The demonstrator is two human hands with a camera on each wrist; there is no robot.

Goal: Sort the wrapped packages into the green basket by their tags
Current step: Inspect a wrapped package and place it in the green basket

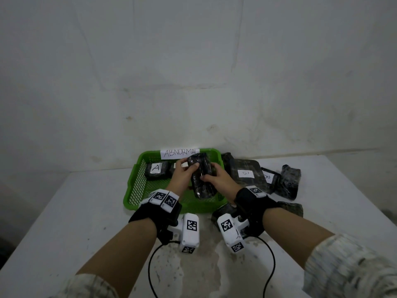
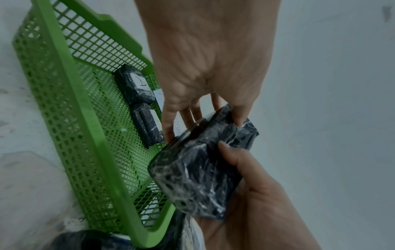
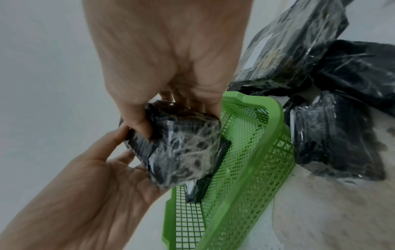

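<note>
Both hands hold one black plastic-wrapped package (image 1: 202, 179) tilted above the green basket (image 1: 133, 186). My left hand (image 1: 187, 167) grips its far left side, thumb on top. My right hand (image 1: 211, 174) grips its right side. No tag shows on the held package (image 2: 203, 169) in any view. In the left wrist view my left hand (image 2: 205, 121) pinches its far end. In the right wrist view my right hand (image 3: 171, 118) curls over the package (image 3: 179, 148). A package tagged A (image 1: 156, 168) lies in the basket's back left, a second one (image 1: 174, 167) beside it.
A paper label reading ABNORMAL (image 1: 180, 153) hangs on the basket's back rim. Right of the basket lies a heap of wrapped packages, two tagged B (image 1: 246, 173) (image 1: 268, 177), with another (image 1: 290, 208) near my right wrist. The white table (image 1: 86, 211) ends at a wall.
</note>
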